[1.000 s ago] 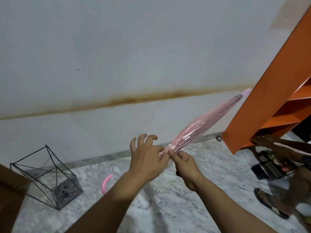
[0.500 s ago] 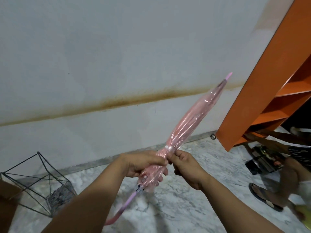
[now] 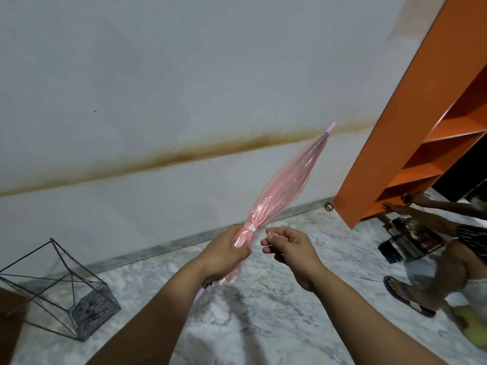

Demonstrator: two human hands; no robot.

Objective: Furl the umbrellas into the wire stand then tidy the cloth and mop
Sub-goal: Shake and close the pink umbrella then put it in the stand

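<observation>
A furled pink see-through umbrella (image 3: 284, 185) slants up to the right, its tip against the white wall. My left hand (image 3: 224, 252) grips it around the gathered canopy, just below a white snap button. My right hand (image 3: 287, 242) sits a little to the right of the umbrella, fingers curled, pinching what looks like the thin clear tie strap. The black wire stand (image 3: 56, 293) rests tilted on the marble floor at the lower left, well apart from both hands. The umbrella's handle is hidden behind my left forearm.
An orange shelf unit (image 3: 411, 122) stands at the right. Another person's legs and a sandalled foot (image 3: 405, 293) are on the floor at the lower right, with dark packets (image 3: 411, 239) near the shelf base. A brown box edge (image 3: 10, 320) shows at far left.
My left hand closed around the canopy and the umbrella tilted more upright. My right hand has come off the canopy and moved slightly right, still pinching the strap.
</observation>
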